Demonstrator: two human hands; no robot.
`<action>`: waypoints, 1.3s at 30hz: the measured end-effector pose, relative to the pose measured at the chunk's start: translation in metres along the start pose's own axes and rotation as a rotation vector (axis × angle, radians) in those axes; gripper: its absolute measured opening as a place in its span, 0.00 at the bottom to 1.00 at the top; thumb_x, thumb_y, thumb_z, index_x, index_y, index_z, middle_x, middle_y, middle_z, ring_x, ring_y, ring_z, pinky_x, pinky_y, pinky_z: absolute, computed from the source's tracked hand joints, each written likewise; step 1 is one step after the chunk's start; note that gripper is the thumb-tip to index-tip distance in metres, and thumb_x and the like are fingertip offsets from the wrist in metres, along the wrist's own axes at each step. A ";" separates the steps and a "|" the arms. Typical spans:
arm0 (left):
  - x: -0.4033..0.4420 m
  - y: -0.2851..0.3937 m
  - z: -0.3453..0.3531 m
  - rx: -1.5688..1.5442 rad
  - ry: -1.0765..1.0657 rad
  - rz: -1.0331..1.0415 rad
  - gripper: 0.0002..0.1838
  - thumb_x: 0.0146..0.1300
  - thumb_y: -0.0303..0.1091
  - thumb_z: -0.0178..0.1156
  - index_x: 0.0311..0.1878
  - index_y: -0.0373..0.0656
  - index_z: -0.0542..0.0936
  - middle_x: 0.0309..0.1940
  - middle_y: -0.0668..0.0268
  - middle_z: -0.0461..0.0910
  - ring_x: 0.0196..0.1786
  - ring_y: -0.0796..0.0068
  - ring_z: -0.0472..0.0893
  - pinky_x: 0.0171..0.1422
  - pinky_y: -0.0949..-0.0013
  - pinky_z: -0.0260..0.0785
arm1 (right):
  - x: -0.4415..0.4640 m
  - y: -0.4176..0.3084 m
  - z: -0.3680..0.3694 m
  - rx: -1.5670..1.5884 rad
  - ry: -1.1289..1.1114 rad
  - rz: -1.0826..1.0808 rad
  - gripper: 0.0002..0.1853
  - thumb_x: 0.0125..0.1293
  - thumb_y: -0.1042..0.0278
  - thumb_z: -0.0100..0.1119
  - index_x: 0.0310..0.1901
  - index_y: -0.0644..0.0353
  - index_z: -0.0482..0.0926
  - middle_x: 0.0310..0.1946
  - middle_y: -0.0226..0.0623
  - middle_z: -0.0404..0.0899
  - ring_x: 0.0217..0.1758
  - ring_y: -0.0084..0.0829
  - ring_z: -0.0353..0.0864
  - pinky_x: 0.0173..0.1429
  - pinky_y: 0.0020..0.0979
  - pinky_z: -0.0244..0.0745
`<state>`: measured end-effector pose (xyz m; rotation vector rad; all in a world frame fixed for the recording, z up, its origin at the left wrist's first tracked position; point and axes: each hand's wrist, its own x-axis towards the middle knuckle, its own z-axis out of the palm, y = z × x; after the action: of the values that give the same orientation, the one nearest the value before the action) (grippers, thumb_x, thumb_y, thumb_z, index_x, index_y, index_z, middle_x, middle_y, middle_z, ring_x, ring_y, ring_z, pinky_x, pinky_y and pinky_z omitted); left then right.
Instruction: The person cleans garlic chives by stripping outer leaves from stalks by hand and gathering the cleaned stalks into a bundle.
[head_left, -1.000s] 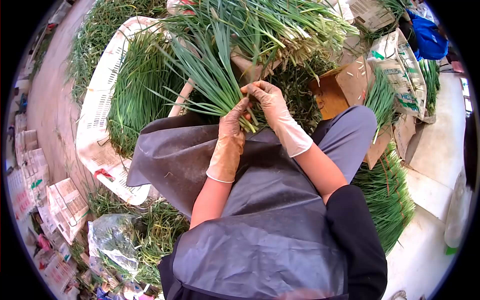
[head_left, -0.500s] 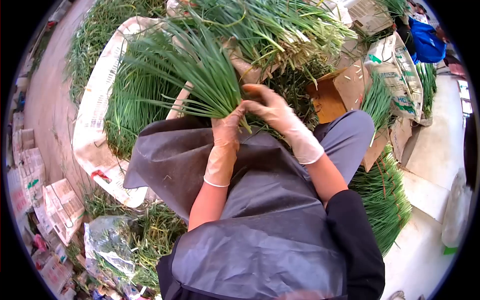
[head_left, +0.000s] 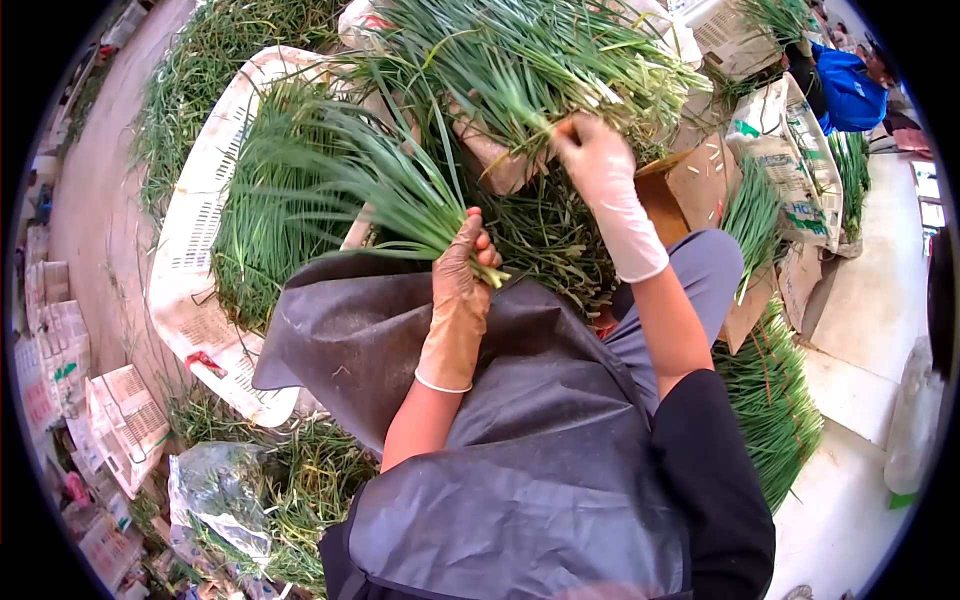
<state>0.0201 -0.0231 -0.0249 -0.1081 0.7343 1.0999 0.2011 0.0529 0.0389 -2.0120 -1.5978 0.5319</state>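
Observation:
My left hand (head_left: 463, 262), in a thin glove, is closed round the base of a bunch of green chives (head_left: 405, 200). Their leaves fan out up and to the left, and the pale cut ends poke out below my fingers. Farther up and to the right, my gloved right hand (head_left: 597, 155) pinches the pale ends of a few chive stalks (head_left: 522, 104) at the near edge of a big heap of chives (head_left: 460, 50). Motion slightly blurs those stalks and my fingertips.
Left of my lap stands a white plastic crate (head_left: 185, 290) with chives inside. A cardboard box (head_left: 690, 185) sits beyond my right knee, and tied chives (head_left: 770, 410) lie on the right. Loose trimmings (head_left: 320, 480) and a clear plastic bag (head_left: 220, 490) are lower left.
My right hand has left the bunch in my left hand and moved up and right to the heap, where it grips stalks. My left hand has shifted slightly down and right, keeping the bunch.

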 end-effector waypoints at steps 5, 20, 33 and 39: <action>-0.005 -0.013 0.001 0.127 0.090 0.067 0.13 0.55 0.29 0.64 0.43 0.36 0.75 0.28 0.68 0.76 0.21 0.81 0.71 0.24 0.79 0.64 | -0.110 0.000 0.033 0.530 -0.289 0.130 0.07 0.58 0.68 0.60 0.33 0.62 0.77 0.24 0.32 0.77 0.28 0.20 0.73 0.36 0.24 0.70; -0.004 0.008 -0.003 0.316 0.271 0.327 0.08 0.49 0.23 0.67 0.32 0.37 0.78 0.23 0.67 0.78 0.19 0.82 0.73 0.21 0.82 0.66 | -0.102 0.056 0.030 0.583 -0.569 0.389 0.17 0.61 0.56 0.57 0.38 0.65 0.78 0.31 0.33 0.79 0.33 0.24 0.78 0.44 0.25 0.73; -0.001 -0.008 -0.012 0.496 0.258 0.290 0.10 0.46 0.23 0.68 0.31 0.39 0.77 0.24 0.70 0.77 0.20 0.81 0.73 0.19 0.78 0.64 | -0.046 -0.004 0.018 0.855 -0.142 0.030 0.12 0.61 0.59 0.59 0.29 0.60 0.78 0.30 0.35 0.81 0.34 0.24 0.78 0.44 0.26 0.72; 0.001 0.007 -0.023 1.734 0.366 0.438 0.21 0.44 0.26 0.70 0.42 0.35 0.74 0.36 0.61 0.81 0.38 0.67 0.80 0.44 0.68 0.70 | 0.009 -0.016 -0.098 0.310 0.178 -0.097 0.16 0.63 0.54 0.55 0.32 0.60 0.79 0.25 0.33 0.79 0.26 0.22 0.76 0.35 0.25 0.72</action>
<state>0.0030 -0.0292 -0.0409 1.3998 1.8653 0.5068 0.2484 0.0499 0.1261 -1.6942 -1.4024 0.5137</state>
